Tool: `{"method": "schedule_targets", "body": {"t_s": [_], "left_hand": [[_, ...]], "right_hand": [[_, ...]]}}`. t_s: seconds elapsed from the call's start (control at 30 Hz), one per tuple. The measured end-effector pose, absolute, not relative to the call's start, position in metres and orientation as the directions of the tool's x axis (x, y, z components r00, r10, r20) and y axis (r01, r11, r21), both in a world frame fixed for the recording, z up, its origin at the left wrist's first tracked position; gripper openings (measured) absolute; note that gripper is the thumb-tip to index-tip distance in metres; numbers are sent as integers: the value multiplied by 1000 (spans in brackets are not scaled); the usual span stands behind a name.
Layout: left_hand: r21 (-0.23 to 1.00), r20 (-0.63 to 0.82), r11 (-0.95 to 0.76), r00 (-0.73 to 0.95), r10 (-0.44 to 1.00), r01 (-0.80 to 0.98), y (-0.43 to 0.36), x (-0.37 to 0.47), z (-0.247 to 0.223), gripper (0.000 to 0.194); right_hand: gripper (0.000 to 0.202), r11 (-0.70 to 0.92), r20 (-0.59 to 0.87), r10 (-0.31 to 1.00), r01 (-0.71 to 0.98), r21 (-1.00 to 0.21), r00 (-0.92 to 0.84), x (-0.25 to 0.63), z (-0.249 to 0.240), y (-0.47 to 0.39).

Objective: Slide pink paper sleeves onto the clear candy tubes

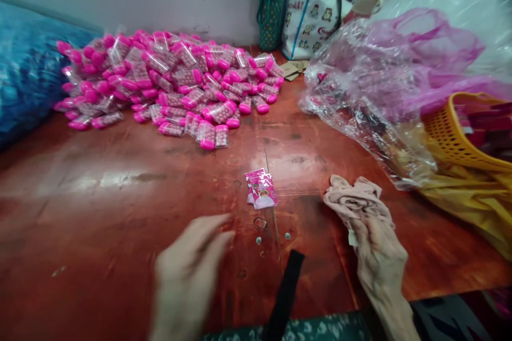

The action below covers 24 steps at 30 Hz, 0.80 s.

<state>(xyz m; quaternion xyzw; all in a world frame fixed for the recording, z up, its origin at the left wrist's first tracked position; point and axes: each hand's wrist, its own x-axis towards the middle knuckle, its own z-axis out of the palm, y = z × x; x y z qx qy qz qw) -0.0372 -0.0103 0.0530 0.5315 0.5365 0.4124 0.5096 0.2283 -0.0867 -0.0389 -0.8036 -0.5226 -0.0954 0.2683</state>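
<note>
Blurred by motion, my left hand [192, 261] hovers over the near left part of the red-brown table, its thumb and fingers apart and nothing visible between them. My right hand [378, 240] is closed on a crumpled pale pink cloth [356, 197] at the right. Between and beyond the hands lie a few small pink printed packets [262, 189], overlapping. A black strap [286, 293] hangs in from the bottom edge, between the hands.
Many pink-capped containers [172, 80] are heaped at the back. A blue plastic bag [36, 69] stands left. Clear and pink plastic bags [400, 69], a yellow basket [448, 133] and yellow cloth [472, 197] fill the right. A white tote [312, 21] leans by the wall.
</note>
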Motion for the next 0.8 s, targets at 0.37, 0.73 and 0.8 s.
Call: {"method": "schedule_targets", "body": {"t_s": [0.37, 0.73, 0.8], "left_hand": [[634, 112, -670, 811, 574, 386, -9, 143, -6, 29], [527, 275, -404, 300, 913, 748, 44, 13, 4, 22], [483, 281, -396, 290, 915, 781, 50, 7, -6, 18]], "right_hand": [[44, -422, 310, 695, 717, -554, 649, 228, -21, -94], [30, -220, 276, 880, 847, -485, 386, 128, -6, -2], [26, -226, 255, 886, 840, -493, 388, 117, -16, 8]]}}
